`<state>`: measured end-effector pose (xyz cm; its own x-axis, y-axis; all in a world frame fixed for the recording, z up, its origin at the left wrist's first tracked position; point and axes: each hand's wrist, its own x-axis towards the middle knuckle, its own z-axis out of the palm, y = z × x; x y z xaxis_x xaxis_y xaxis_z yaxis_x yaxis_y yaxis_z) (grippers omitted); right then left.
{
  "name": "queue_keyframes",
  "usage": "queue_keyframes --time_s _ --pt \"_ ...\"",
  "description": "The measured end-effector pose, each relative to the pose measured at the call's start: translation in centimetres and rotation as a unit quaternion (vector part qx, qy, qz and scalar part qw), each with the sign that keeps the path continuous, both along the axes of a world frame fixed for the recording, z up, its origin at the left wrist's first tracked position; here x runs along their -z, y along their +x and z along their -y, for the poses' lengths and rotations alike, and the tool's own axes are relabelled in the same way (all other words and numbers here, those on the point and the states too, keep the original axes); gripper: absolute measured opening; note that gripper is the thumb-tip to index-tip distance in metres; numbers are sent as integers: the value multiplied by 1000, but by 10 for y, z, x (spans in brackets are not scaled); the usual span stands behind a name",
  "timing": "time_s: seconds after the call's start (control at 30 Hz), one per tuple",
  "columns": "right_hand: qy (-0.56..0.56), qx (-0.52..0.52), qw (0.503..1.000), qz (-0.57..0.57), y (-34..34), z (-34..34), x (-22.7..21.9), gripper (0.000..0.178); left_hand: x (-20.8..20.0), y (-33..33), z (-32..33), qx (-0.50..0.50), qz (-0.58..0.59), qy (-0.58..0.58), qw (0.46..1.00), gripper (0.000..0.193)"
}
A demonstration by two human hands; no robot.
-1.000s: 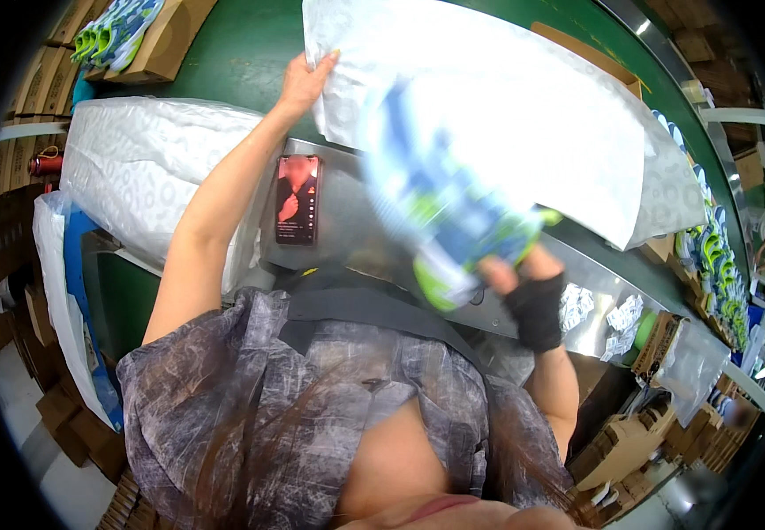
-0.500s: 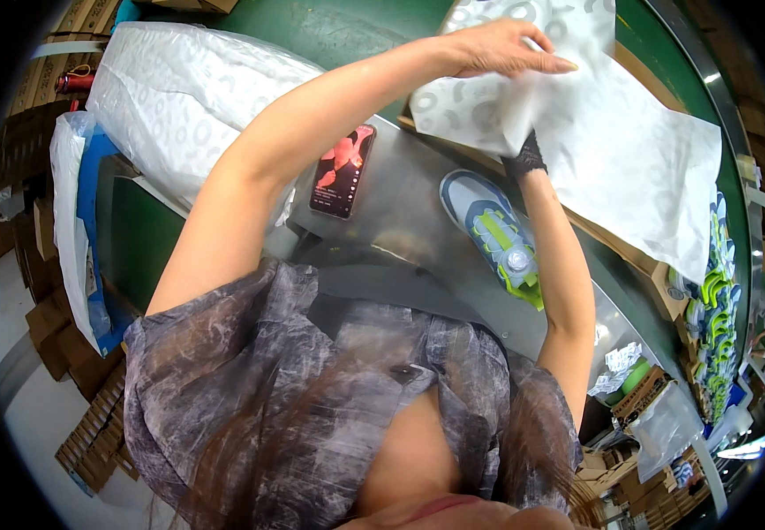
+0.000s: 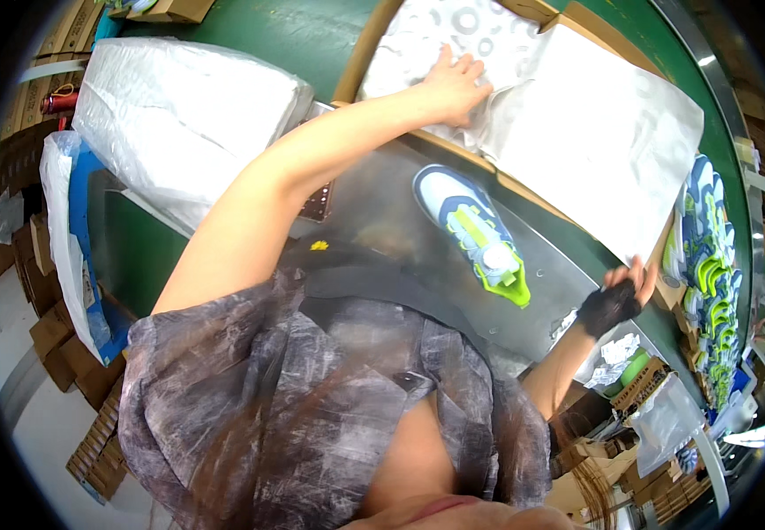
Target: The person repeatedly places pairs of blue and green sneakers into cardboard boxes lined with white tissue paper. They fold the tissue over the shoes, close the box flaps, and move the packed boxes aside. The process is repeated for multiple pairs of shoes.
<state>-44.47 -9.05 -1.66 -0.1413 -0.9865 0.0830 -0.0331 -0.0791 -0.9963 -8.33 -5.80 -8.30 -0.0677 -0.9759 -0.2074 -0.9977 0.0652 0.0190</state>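
- Left hand (image 3: 455, 84) stretched far across the work table (image 3: 382, 221), palm down and fingers spread wide, pressed flat on the tissue paper (image 3: 594, 124) inside an open cardboard box (image 3: 358, 62).
- Tissue paper partly printed with grey rings, the plain white part draped over the near right rim of the box and spilling onto the table.
- Right hand (image 3: 616, 300) in a black fingerless glove, low at the right, fingertips curled on the near right edge of the same paper; grip looks light, holding nothing else.
- Shoe (image 3: 475, 231), white, blue and bright green, lying on the grey metal table between both hands, just near of the box, touched by neither.
- Row of matching shoes (image 3: 707, 256) at the far right.
- Big white plastic bag (image 3: 179, 115) at the left, well apart from the hands.
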Motion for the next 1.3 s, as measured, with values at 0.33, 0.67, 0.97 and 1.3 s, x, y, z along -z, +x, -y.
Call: queue_keyframes --time_s 0.33,0.67,0.97,1.3 --pt "406 -253 872 -106 13 -97 53 42 -43 -72 -125 119 -314 -39 941 81" --pt "371 -200 893 156 82 -59 7 23 -118 -4 -113 -153 -651 -40 743 58" --pt "368 -15 904 216 140 -55 10 26 -27 41 4 -418 -782 -41 462 64" --pt "-49 -49 968 -241 117 -60 -4 39 -44 -9 -27 -255 -794 70 548 34"
